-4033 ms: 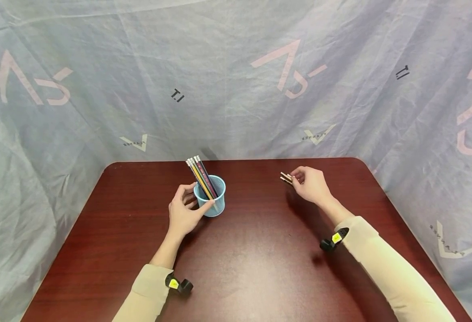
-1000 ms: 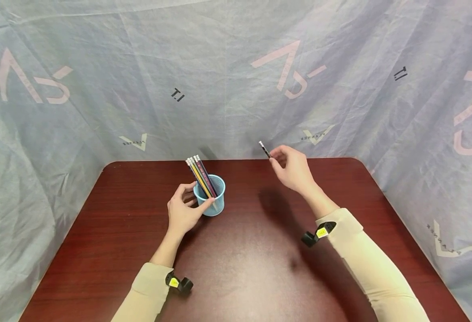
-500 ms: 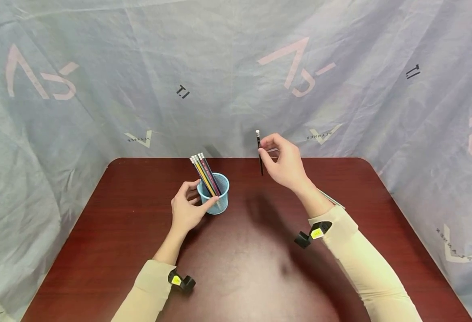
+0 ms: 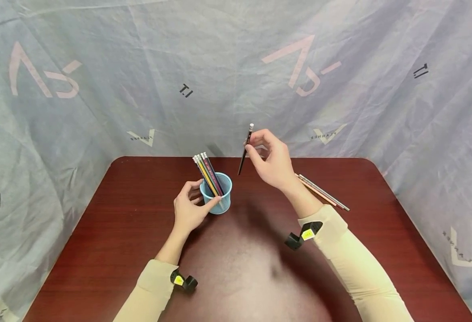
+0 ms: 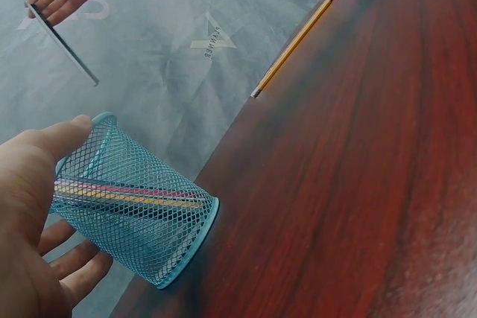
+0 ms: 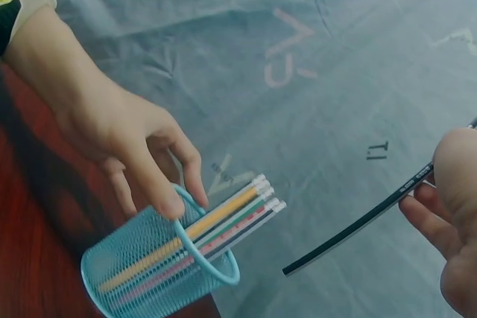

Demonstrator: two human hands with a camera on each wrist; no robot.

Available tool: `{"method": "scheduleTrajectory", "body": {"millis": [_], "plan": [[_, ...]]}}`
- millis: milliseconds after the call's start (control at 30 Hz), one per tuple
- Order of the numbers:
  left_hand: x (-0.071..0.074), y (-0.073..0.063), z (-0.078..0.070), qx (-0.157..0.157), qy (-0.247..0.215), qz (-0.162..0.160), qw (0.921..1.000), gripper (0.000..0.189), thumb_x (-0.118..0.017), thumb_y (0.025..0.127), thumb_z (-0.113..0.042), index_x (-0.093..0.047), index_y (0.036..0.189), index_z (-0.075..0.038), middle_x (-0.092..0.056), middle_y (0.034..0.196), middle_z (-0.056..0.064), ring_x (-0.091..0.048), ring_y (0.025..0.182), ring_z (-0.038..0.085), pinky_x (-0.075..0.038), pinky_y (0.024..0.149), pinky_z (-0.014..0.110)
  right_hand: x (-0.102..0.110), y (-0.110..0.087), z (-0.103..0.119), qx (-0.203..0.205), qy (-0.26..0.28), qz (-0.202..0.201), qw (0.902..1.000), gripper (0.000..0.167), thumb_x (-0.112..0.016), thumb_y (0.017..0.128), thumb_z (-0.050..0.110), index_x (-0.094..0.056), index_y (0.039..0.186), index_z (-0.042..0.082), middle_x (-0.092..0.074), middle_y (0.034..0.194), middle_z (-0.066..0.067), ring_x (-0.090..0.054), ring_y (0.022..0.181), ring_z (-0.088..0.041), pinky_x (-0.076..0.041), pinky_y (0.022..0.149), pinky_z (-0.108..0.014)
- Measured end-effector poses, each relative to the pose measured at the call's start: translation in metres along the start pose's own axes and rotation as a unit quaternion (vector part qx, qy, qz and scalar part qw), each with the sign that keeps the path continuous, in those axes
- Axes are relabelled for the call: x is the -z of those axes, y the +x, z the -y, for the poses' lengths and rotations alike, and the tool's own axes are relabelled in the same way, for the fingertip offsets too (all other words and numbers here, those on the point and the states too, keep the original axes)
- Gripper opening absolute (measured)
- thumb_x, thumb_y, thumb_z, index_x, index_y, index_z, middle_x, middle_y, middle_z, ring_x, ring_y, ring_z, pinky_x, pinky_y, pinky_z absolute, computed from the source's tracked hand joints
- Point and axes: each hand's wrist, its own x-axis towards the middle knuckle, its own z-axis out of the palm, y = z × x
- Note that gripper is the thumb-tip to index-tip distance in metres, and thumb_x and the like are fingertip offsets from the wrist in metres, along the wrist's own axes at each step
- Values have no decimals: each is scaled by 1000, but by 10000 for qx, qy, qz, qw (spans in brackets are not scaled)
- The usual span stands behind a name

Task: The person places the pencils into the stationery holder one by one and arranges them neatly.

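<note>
Left hand [image 4: 188, 212] grasping the pale-blue mesh cup [image 4: 225, 203], thumb at the rim and fingers curled about its left side; the table [image 4: 139, 223] extends leftward and nearer, its rear edge running behind the cup before the grey fabric backdrop [image 4: 227, 58]. To the right, an open gap separates the cup's rim from the black pencil [image 4: 243, 157], pinched in mid-air between thumb and fingers of the right hand [image 4: 274, 163]. Farther right, loose pencils [image 4: 326, 194] lie on the table, well inside its right edge.

The upright pencils [image 4: 209, 172] in the cup lean left, white erasers uppermost. The long axis of the black pencil is steep, eraser upward, lower end slanting left toward the cup. The loose pencils lie obliquely, near ends to the right.

The left-hand view crops the left hand; the right-hand view cuts off the black pencil's eraser end. Loose pencils partly overlap, making their number uncertain.
</note>
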Motion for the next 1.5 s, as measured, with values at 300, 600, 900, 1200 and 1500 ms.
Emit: {"method": "scheduleTrajectory", "body": {"millis": [300,600,900,1200,1500], "plan": [[-2,4,-3,-64,-7,100,9999,65,-101,73,-23,-67,126,-6,-74,131,11,-76,114,31,-66,94,50,-18,2,2,6,228,133,9997,10,-67,101,-1,-63,110,-3,-71,105,-16,-71,95,-15,-64,77,-30],[-5,6,-1,-142,12,151,9998,63,-100,75,-22,-67,126,-4,-73,134,11,-75,115,32,-66,94,51,-42,-7,-22,16,-444,505,9977,11,-68,103,6,-64,112,1,-73,104,-13,-76,100,-24,-66,86,-31],[-5,-2,2,-21,115,213,9997,63,-99,77,-23,-66,128,-5,-72,135,11,-76,116,31,-66,95,49,-60,-20,-39,-185,-804,978,9918,13,-69,103,10,-66,114,4,-75,105,-10,-75,96,-22,-66,82,-32],[8,-9,-3,37,177,-43,9998,64,-100,75,-22,-66,126,-4,-72,135,10,-76,115,32,-66,94,49,-78,-18,-45,-237,-955,1392,9854,12,-68,103,13,-66,114,7,-75,103,-8,-75,93,-19,-65,80,-29],[4,-6,-8,-15,290,-22,9996,63,-99,77,-26,-66,127,-6,-72,135,10,-75,116,29,-66,95,46,-79,-21,-48,-294,-1223,1507,9805,11,-70,102,12,-68,112,6,-75,100,-8,-74,91,-20,-66,82,-33]]}}
